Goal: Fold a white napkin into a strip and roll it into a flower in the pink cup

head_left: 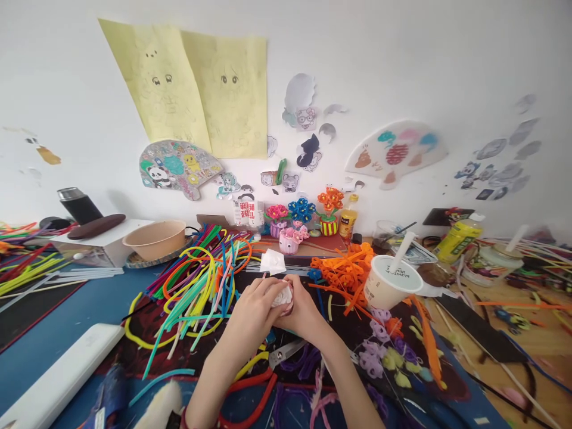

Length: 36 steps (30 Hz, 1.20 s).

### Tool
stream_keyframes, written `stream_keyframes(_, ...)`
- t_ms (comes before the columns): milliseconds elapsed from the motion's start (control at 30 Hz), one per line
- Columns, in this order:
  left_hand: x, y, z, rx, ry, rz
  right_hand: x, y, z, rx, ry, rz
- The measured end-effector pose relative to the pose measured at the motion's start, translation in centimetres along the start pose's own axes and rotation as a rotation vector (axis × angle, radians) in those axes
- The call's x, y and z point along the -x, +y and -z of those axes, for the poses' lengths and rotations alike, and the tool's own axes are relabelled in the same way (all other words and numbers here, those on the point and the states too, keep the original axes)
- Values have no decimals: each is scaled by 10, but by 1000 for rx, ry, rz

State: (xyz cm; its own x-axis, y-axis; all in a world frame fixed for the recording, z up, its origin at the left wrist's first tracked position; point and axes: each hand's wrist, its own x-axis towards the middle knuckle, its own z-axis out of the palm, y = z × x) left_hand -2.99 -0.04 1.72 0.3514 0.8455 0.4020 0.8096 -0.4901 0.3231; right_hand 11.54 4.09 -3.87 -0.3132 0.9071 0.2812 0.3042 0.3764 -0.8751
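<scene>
My left hand [254, 307] and my right hand [304, 310] are closed together around a small round thing with a white crumpled top [282, 296] and a pinkish edge. Fingers cover most of its sides. Just beyond the fingertips lies a folded white paper [272, 261]. Under my wrists is a pair of scissors [286, 354], partly hidden by my arms. A heap of colourful pipe cleaners [196, 286] spreads to the left of my hands, and orange pipe-cleaner pieces [344, 274] are piled to the right.
Behind my hands stand pipe-cleaner flower pots [289, 243]. A lidded cup with a straw [393, 283] is at the right, near purple curled pieces [373, 351]. Leftward are a beige bowl [154, 236], a long white case [62, 378] and a blue glue gun [114, 390].
</scene>
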Motion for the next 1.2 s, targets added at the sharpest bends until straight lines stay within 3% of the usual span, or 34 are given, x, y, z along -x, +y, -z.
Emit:
stream_keyframes(233,15,-1,-13,-65,40,-8,1,0,6,-39,-81,60)
stream_keyframes(400,29,0,-20,-234,96,-41,0,-3,8,-54,14,77)
stream_keyframes(733,34,17,-5,-388,99,-213,5,-15,10,-78,198,150)
stream_keyframes(967,35,33,3,-425,135,-222,8,-29,14,-24,317,245)
stream_keyframes(1200,29,50,16,-507,257,-278,10,-36,18,26,398,344)
